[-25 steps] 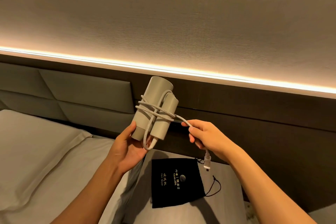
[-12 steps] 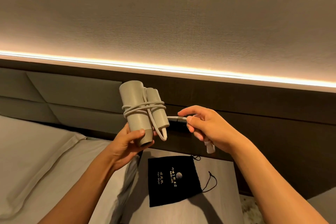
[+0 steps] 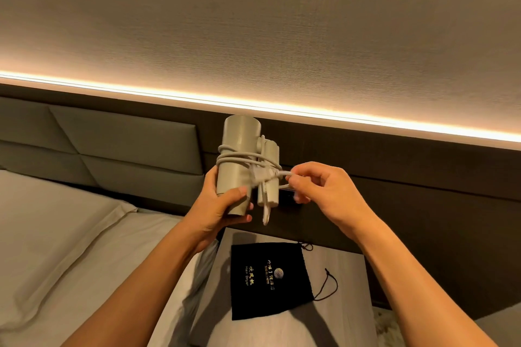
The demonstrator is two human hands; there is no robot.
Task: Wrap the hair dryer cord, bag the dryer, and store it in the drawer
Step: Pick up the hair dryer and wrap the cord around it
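A beige folded hair dryer (image 3: 239, 146) stands upright in mid-air, gripped around its lower barrel by my left hand (image 3: 222, 208). Its pale cord (image 3: 239, 158) is wound several times around barrel and folded handle. My right hand (image 3: 321, 191) pinches the cord's end just right of the handle; the plug (image 3: 260, 177) lies against the wraps and a loose loop hangs below. A black drawstring bag (image 3: 267, 282) with gold lettering lies flat on the nightstand (image 3: 346, 321) beneath my hands. No drawer is visible.
A bed with white sheets and a pillow (image 3: 50, 222) fills the left. A padded grey headboard (image 3: 121, 144) and a dark wood wall panel (image 3: 423, 177) run behind, under a glowing light strip (image 3: 282, 110).
The dryer has been lifted and shifted right. My right hand has come in close to the handle, bringing the plug end up against the wraps; the cord's free length is shorter.
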